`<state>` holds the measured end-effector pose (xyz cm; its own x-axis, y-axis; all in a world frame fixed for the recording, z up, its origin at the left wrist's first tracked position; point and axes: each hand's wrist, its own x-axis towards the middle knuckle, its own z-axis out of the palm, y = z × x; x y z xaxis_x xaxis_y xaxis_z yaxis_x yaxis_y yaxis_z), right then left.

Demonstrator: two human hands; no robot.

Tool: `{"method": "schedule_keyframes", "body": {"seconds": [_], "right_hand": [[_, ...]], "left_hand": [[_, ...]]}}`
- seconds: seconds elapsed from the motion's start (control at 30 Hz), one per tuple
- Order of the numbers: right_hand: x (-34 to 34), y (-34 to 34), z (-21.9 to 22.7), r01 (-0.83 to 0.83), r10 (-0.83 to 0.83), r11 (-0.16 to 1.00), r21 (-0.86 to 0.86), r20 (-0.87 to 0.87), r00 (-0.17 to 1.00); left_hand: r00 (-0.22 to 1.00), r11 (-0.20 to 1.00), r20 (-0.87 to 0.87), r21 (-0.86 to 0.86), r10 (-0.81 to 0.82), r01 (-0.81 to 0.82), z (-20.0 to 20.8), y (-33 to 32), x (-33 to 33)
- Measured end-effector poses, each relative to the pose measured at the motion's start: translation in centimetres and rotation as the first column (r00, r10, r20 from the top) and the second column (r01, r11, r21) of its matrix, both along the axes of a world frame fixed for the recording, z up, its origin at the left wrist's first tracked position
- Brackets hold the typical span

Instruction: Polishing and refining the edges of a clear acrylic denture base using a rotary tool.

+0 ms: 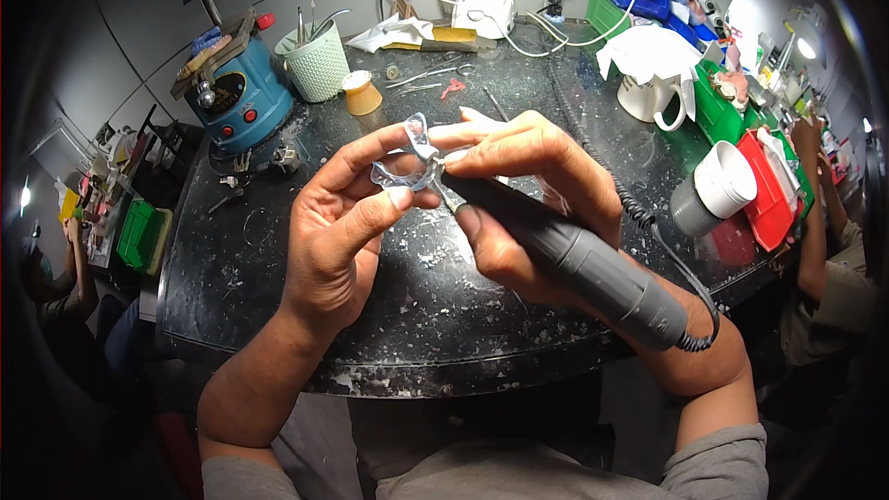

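Over the middle of the bench, my left hand [335, 222] pinches a clear, curved plastic dental tray [419, 135] between thumb and fingers. Wrapped round a black rotary handpiece [574, 259], my right hand [546, 162] points the tool's tip at the tray's right side. The tip meets or nearly meets the plastic; contact cannot be made out. From the handpiece's rear end a coiled black cord [690, 287] loops back up to the right. My right fingertips are close beside the left ones.
The dusty black bench [407, 333] has a curved front edge. At its left back are a blue machine [243, 93], a pale green tool basket [315, 63] and a small amber-coloured pot [361, 93]. A mug [648, 100], white tub [725, 178] and red bin [769, 190] stand right. People work at both sides.
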<state>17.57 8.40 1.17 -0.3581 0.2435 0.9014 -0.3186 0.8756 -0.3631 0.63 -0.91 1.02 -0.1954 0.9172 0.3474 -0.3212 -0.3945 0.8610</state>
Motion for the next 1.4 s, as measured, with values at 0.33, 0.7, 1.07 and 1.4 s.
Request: {"method": "schedule_keyframes", "body": {"seconds": [0.33,0.7,1.07,1.4], "right_hand": [[0.2,-0.8,0.8,-0.025,0.020,0.994,0.107,0.050,0.999],[0.1,-0.1,0.7,0.004,-0.007,0.977,0.214,0.014,1.000],[-0.1,0.0,0.7,-0.023,0.026,0.994,0.110,-0.024,0.999],[0.1,0.2,0.9,-0.021,0.015,0.985,0.170,0.036,0.999]], "left_hand": [[0.992,0.988,-0.123,0.147,-0.017,0.036,-1.0,0.0,-0.5],[0.991,0.997,-0.131,0.077,0.023,-0.013,-0.7,-0.2,-0.5],[0.984,0.998,-0.166,0.024,0.058,-0.055,-0.6,-0.5,-0.4],[0.985,0.999,-0.172,0.032,0.007,-0.001,-0.7,-0.4,-0.8]]}}
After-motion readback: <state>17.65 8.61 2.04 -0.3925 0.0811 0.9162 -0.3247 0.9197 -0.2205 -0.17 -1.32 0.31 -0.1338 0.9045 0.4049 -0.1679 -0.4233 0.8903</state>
